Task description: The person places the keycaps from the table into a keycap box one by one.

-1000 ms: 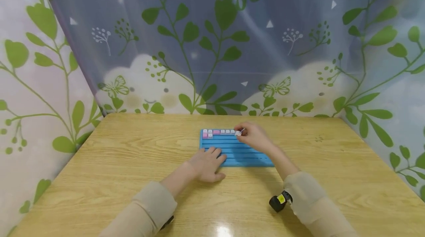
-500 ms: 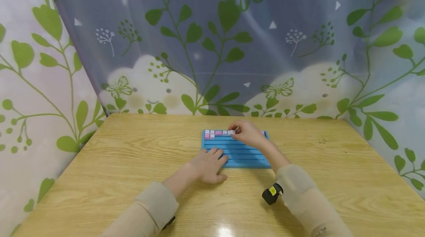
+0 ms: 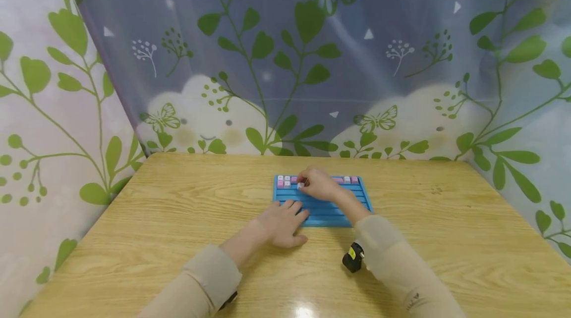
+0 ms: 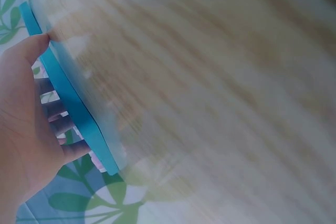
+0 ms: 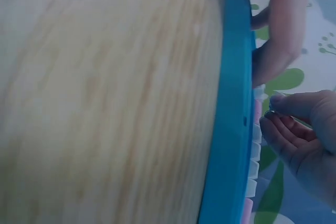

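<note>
A blue ridged tray [image 3: 321, 220] lies flat on the table, with small pink and white keycaps along its back row. A pink keycap [image 3: 280, 185] and a white one beside it begin the second row at the left. My right hand [image 3: 320, 185] pinches a white keycap [image 3: 301, 186] between thumb and fingertips, over the second row and right of those two. It hides the middle of the back row. My left hand [image 3: 285, 225] rests with spread fingers on the tray's front left; in the left wrist view its thumb touches the blue tray edge [image 4: 79, 106].
The wooden table [image 3: 200, 184] runs back to a curtain [image 3: 250, 60] printed with leaves and butterflies. A black wrist camera [image 3: 353, 257] hangs under the right sleeve [image 3: 388, 243]. Light glares on the table near the front.
My right hand has moved left along the tray, from the back row's right half to the second row's left part, carrying the white keycap. My left hand stays put; the head view shifts slightly.
</note>
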Tool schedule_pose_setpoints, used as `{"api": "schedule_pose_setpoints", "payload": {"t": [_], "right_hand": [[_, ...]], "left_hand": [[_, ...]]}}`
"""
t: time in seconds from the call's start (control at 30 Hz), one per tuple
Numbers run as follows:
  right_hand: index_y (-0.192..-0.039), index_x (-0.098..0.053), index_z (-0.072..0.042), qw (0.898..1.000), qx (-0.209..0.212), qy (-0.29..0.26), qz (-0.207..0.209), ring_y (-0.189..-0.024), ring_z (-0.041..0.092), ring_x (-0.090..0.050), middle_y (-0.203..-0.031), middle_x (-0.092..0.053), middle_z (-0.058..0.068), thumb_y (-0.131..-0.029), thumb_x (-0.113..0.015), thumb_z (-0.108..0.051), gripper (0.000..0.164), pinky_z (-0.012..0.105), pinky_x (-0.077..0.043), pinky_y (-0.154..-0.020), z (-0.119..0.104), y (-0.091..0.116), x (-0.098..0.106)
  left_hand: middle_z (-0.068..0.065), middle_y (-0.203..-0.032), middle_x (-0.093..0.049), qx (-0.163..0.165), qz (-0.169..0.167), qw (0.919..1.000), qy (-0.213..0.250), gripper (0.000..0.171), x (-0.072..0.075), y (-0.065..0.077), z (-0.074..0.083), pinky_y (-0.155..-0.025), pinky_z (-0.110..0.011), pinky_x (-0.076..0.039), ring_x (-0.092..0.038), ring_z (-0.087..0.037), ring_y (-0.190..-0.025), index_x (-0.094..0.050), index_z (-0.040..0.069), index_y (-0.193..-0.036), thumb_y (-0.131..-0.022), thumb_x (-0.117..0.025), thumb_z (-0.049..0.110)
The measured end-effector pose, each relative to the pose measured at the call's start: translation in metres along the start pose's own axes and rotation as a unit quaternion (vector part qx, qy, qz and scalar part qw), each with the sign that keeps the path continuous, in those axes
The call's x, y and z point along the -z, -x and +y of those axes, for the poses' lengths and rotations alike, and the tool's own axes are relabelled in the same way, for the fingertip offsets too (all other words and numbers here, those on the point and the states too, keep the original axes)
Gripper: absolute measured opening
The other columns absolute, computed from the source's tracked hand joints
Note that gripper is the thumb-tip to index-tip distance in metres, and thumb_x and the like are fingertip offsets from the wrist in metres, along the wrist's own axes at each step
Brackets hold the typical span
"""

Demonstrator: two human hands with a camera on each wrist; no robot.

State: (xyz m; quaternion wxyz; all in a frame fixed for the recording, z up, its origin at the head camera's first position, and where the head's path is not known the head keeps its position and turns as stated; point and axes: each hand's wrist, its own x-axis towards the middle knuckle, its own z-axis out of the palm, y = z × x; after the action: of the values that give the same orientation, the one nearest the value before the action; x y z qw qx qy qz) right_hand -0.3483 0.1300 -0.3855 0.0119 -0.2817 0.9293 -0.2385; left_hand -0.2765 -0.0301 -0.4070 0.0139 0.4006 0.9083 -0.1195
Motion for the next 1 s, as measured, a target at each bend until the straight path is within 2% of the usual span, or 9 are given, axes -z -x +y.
{"api": "schedule_pose_setpoints", "payload": {"t": [0.13,0.4,1.0], "right_hand": [[-0.103,-0.065,0.000,1.000,-0.006,0.023,-0.001,-0.085,0.022,-0.055,-0.092,-0.057,0.008,-0.087,-0.062,-0.005,0.017,0.033,-0.047,-0.076,0.000,-0.006,-0.006],[-0.101,-0.064,-0.001,0.999,-0.036,0.028,0.001,-0.085,0.022,-0.056,-0.092,-0.058,0.008,-0.087,-0.063,-0.005,0.015,0.034,-0.048,-0.075,0.004,-0.014,-0.011],[-0.098,-0.067,-0.003,0.998,-0.033,0.048,0.012,-0.086,0.023,-0.054,-0.092,-0.056,0.008,-0.087,-0.059,-0.002,0.014,0.036,-0.047,-0.078,0.000,-0.021,-0.015]], "left_hand": [[-0.006,-0.139,-0.039,0.000,-0.001,1.0000,0.001,0.067,0.001,0.000,0.001,-0.094,-0.045,-0.038,-0.036,-0.024,-0.126,-0.038,0.015,-0.141,-0.091,-0.038,0.059],[-0.006,-0.138,-0.039,-0.002,-0.002,1.0000,0.007,0.066,0.001,0.001,0.001,-0.094,-0.045,-0.038,-0.036,-0.023,-0.125,-0.038,0.016,-0.141,-0.091,-0.038,0.059],[-0.006,-0.137,-0.039,0.000,0.001,1.0000,0.009,0.066,0.001,0.001,0.000,-0.095,-0.046,-0.038,-0.037,-0.024,-0.124,-0.039,0.015,-0.140,-0.091,-0.039,0.059]]}}
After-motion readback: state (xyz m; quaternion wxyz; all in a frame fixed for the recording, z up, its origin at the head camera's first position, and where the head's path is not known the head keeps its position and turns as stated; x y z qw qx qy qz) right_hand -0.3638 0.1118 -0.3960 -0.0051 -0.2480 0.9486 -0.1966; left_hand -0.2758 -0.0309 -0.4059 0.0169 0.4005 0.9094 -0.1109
